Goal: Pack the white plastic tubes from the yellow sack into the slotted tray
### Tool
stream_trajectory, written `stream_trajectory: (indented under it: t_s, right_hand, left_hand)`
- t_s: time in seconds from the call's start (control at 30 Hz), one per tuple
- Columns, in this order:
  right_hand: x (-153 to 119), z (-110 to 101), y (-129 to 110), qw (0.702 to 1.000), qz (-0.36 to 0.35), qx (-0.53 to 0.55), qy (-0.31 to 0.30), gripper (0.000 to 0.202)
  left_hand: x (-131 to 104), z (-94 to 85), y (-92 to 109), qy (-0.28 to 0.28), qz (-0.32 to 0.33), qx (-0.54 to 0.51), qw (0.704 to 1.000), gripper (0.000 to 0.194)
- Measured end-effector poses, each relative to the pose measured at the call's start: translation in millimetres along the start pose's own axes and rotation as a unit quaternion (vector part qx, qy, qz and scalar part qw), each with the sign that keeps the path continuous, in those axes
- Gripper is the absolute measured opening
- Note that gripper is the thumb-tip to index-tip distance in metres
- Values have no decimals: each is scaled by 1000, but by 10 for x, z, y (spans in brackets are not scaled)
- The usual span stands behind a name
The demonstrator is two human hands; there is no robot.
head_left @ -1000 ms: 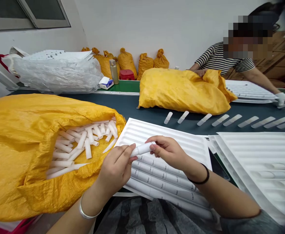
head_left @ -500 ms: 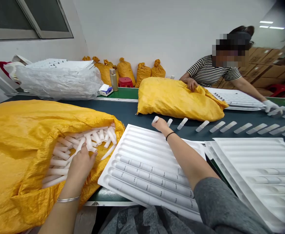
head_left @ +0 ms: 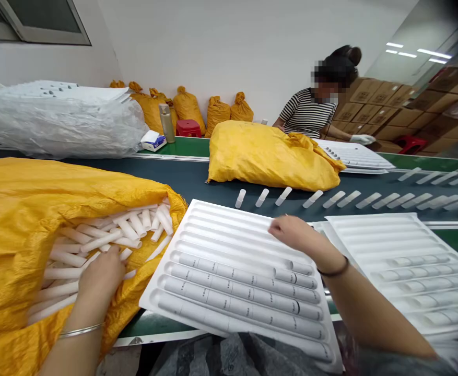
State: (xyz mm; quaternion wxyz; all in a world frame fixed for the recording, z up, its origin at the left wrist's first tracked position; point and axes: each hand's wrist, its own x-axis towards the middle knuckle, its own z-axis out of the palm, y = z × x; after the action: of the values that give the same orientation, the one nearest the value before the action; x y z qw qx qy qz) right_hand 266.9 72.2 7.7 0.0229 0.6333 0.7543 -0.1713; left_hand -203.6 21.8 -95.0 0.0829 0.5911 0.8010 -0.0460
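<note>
My left hand (head_left: 102, 274) is down in the mouth of a yellow woven sack (head_left: 21, 203), fingers curled among loose white plastic tubes (head_left: 99, 241). Whether it grips one is hidden behind the hand. Above a white grooved tray (head_left: 209, 230) hovers my right hand (head_left: 293, 235), its fingers drawn together with no tube showing in them. Printed tubes (head_left: 229, 279) fill the tray's nearer grooves; the grooves farther off are bare, and a few tubes lie at the right end of one between. Beyond the tray, a capped tube (head_left: 240, 198) heads a slanting row on the dark belt.
A second grooved tray (head_left: 373, 235), partly filled, overlaps others at right. Another yellow sack (head_left: 268, 156) lies across the belt, near a co-worker in a striped shirt (head_left: 303, 112). Plastic-wrapped trays (head_left: 68, 125), a tissue box (head_left: 153, 141) and a bottle (head_left: 166, 122) are at back left.
My right hand has let go of a tube on the belt and come back over the tray. My left hand has reached deeper among the tubes. The view has swung right.
</note>
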Motion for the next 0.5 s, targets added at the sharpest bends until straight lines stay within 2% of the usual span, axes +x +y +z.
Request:
stream_trajectory:
  t_s: [0.07, 0.13, 0.23, 0.3, 0.37, 0.43, 0.5]
  right_hand:
    - [-430, 167, 184, 998, -10, -50, -31, 24]
    - [-731, 401, 370, 996, -39, -77, -32, 23]
    - [-922, 739, 609, 994, -49, -90, 37, 34]
    - [-933, 881, 731, 991, -51, -85, 85, 35]
    - [-909, 928, 821, 990, -57, -79, 104, 35]
    - [-883, 876, 870, 989, -65, -83, 101, 31]
    - [-869, 734, 862, 990, -64, -84, 90, 25]
  left_hand:
    - [12, 7, -24, -18, -5, -10, 1000, 29]
    - [2, -23, -4, -32, -11, -20, 999, 23]
    - [-68, -164, 183, -28, 14, -54, 998, 20]
    - [-165, -300, 422, 28, 76, -138, 987, 26]
    - [-295, -430, 701, 110, 186, -298, 930, 28]
    - [-435, -523, 951, 131, 286, -416, 853, 23]
    - [-562, -569, 1133, 124, 340, -485, 796, 19]
